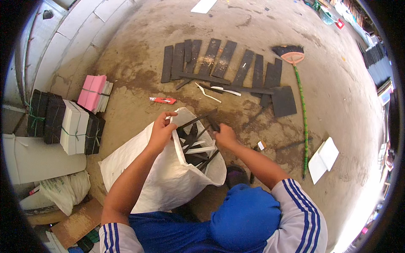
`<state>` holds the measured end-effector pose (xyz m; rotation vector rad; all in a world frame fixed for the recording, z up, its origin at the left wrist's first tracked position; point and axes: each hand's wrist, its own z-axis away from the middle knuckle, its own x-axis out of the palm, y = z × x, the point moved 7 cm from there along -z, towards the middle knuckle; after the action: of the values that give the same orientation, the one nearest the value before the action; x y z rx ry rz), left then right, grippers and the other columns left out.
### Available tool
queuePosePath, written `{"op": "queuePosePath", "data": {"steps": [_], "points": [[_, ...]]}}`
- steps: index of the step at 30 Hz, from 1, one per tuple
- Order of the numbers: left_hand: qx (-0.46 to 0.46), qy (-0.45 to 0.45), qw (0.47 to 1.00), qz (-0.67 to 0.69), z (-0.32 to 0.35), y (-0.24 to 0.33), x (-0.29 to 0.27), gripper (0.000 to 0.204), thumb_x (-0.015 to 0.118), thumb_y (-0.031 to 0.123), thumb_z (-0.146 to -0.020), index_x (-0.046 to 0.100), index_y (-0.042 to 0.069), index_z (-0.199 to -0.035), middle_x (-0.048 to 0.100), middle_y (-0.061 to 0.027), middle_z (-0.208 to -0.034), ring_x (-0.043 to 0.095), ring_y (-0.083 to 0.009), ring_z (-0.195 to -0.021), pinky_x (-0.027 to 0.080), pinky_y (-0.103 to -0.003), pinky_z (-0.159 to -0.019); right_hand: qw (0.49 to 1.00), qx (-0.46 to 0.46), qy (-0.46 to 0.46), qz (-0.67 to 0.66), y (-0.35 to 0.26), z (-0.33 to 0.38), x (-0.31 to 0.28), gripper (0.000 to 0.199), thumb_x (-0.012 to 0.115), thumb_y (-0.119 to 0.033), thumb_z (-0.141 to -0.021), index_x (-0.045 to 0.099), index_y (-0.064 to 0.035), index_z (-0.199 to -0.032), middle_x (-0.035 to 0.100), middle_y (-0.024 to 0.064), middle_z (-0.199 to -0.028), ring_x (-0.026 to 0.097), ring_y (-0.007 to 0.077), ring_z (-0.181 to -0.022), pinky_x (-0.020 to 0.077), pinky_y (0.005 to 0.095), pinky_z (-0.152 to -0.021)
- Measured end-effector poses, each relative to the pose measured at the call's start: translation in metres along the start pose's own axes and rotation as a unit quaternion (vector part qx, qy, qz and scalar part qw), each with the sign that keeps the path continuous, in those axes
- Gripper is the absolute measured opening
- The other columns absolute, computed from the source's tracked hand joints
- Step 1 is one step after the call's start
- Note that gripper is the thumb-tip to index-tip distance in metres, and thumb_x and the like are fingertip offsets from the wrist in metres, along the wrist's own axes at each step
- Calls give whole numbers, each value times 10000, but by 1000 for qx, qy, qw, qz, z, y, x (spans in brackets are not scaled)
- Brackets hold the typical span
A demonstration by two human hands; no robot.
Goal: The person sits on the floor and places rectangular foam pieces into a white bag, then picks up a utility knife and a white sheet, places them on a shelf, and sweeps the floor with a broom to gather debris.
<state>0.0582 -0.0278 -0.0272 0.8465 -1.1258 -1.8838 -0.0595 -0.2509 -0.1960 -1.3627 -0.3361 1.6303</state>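
Observation:
A large white woven sack [147, 177] leans in front of me, its mouth tipped toward the far right. Black and white strips [197, 150] of scrap stick up inside it. My left hand [161, 133] is closed on the sack's rim at its left side. Just right of the mouth, my right hand [225, 135] is closed around a black strip [214, 124], whose far end points up and away. Beyond the sack lie several dark flat strips [213, 57] in a rough row on the floor.
A red cutter knife [163, 100] lies left of a bent white strip [209, 93]. A broom [301, 97] with a green handle rests at the right, near white sheets [323, 160]. Tied stacks of black, white and pink sheets [91, 91] stand along the block wall [80, 31].

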Motion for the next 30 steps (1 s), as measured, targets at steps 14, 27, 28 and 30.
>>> {"op": "queuePosePath", "data": {"steps": [14, 27, 28, 30], "points": [[65, 41, 997, -7, 6, 15, -5, 382, 553, -16, -838, 558, 58, -1213, 628, -80, -935, 599, -145, -785, 483, -291, -690, 838, -248, -313, -371, -147, 60, 174, 568, 694, -176, -840, 512, 5, -1346, 654, 204, -1214, 627, 321, -1151, 490, 421, -1009], [56, 73, 995, -41, -1, 3, -6, 318, 603, 9, -860, 586, 49, -1175, 531, 2, -748, 488, -85, -607, 407, -262, -549, 925, -302, -231, 22, -182, 29, 77, 342, 607, -116, -894, 608, -50, -1230, 633, 173, -1207, 587, 338, -1164, 481, 458, -988], [37, 56, 996, -65, -1, 7, 3, 317, 628, 31, -864, 590, 51, -1178, 521, 5, -706, 466, -84, -591, 386, -275, -552, 942, -282, -183, 22, -156, 16, 43, 342, 596, -110, -879, 617, -54, -1216, 635, 173, -1188, 584, 370, -1142, 481, 476, -976], [82, 37, 984, -152, -5, 10, 7, 316, 637, 44, -866, 592, 51, -1179, 485, 18, -662, 443, -80, -583, 358, -280, -543, 946, -299, -74, 100, -88, -12, -14, 330, 594, -114, -862, 644, -73, -1186, 657, 129, -1152, 602, 371, -1112, 488, 478, -952]]}}
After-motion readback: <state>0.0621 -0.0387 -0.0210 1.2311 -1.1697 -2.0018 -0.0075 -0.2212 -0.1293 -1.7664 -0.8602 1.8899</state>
